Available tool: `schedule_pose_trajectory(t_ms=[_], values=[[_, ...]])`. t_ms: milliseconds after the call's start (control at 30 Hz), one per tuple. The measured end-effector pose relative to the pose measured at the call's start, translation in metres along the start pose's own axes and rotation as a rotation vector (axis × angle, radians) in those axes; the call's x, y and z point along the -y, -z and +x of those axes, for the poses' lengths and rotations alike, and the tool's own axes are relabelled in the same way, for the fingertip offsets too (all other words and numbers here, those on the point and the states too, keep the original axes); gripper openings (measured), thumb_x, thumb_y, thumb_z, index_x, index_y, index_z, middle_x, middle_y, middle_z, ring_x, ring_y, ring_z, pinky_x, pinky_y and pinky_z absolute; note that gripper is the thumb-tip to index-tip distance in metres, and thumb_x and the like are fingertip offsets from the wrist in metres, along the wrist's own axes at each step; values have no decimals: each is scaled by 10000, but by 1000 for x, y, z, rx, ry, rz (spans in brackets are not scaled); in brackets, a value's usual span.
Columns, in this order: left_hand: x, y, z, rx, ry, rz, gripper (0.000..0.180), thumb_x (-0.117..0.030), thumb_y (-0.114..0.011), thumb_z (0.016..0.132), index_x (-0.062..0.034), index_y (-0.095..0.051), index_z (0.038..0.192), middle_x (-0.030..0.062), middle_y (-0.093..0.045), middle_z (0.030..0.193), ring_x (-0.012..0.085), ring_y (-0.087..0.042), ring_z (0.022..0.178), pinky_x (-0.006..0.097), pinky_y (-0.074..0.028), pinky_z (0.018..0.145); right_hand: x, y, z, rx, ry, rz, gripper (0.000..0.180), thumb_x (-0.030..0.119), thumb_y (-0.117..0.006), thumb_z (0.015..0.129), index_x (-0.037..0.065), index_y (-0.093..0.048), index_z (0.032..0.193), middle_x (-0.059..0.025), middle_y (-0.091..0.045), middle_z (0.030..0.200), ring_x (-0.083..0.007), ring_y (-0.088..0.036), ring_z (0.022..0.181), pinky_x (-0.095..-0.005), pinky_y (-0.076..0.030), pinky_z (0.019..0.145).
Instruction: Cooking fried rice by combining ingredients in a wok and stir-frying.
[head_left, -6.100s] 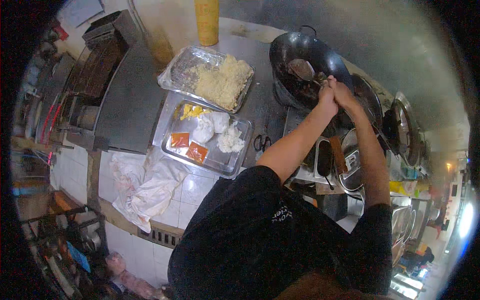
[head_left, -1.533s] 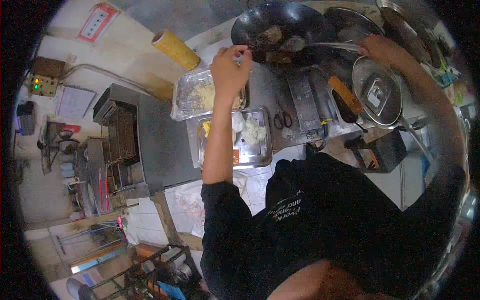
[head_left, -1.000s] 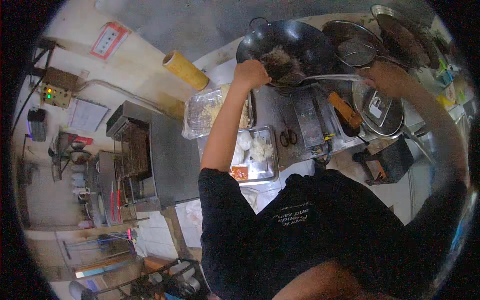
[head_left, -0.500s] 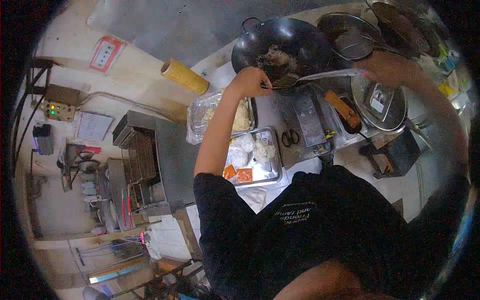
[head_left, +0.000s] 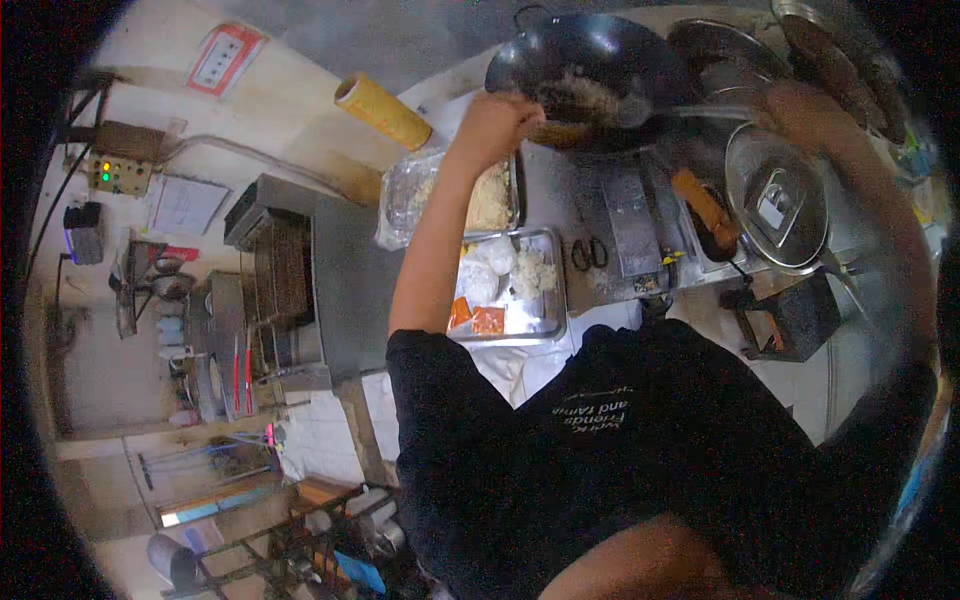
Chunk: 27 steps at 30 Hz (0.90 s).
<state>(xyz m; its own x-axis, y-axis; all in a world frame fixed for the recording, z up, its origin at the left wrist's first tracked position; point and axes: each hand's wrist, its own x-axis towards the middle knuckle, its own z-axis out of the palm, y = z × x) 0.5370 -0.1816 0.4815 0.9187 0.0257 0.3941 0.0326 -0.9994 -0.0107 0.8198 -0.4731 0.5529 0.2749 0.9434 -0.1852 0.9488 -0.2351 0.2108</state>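
- Head view: wok (head_left: 615,40) at back of bench (head_left: 548,205); dark food (head_left: 575,98) inside, ladle (head_left: 632,110) bowl just right of it, a bit blurred.
- Right hand (head_left: 808,115): closed round ladle handle, out at far end, right of wok.
- Left hand (head_left: 497,130): fingers drawn tog. at wok's near-left rim; can't tell if gripping.
- Step, prob.: working food w/ ladle, maybe steadying wok.
- Next move, IMO, calls for firm handle grip, left fingers clear of ladle.
- Vs. earliest frame: hands were tog. at wok; now well apart.
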Motion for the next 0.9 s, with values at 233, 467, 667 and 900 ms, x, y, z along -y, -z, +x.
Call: schedule_pose_trajectory(t_ms=[233,467,667,900], values=[[-41,55,-73,-135,309,64,117,-209,-582,760,-105,-626,789,80,-559,664,261,-547,648,366,-403,607,35,5,17,-6,137,162,264,237,-453,841,33,-536,987,-197,-566,825,-339,-567,797,-429,-453,705],[-43,-23,-122,-119,562,-109,151,-222,-570,769,-86,-628,800,119,-564,668,281,-557,622,390,-420,577,46,-12,46,-9,83,-70,319,268,-447,839,75,-504,1088,-179,-564,893,-332,-547,876,-442,-437,775],[-31,-113,-151,-261,740,-112,227,-261,-566,758,-55,-606,844,146,-566,703,303,-565,639,403,-438,562,39,1,21,-107,218,44,351,278,-442,838,75,-480,1122,-192,-560,912,-347,-528,907,-449,-431,788],[-111,-114,-143,-296,1016,-644,232,-259,-496,812,-44,-579,795,114,-590,680,239,-564,591,343,-421,527,82,-2,43,20,62,203,363,296,-455,828,64,-495,1104,-198,-565,972,-344,-540,924,-419,-435,802]])
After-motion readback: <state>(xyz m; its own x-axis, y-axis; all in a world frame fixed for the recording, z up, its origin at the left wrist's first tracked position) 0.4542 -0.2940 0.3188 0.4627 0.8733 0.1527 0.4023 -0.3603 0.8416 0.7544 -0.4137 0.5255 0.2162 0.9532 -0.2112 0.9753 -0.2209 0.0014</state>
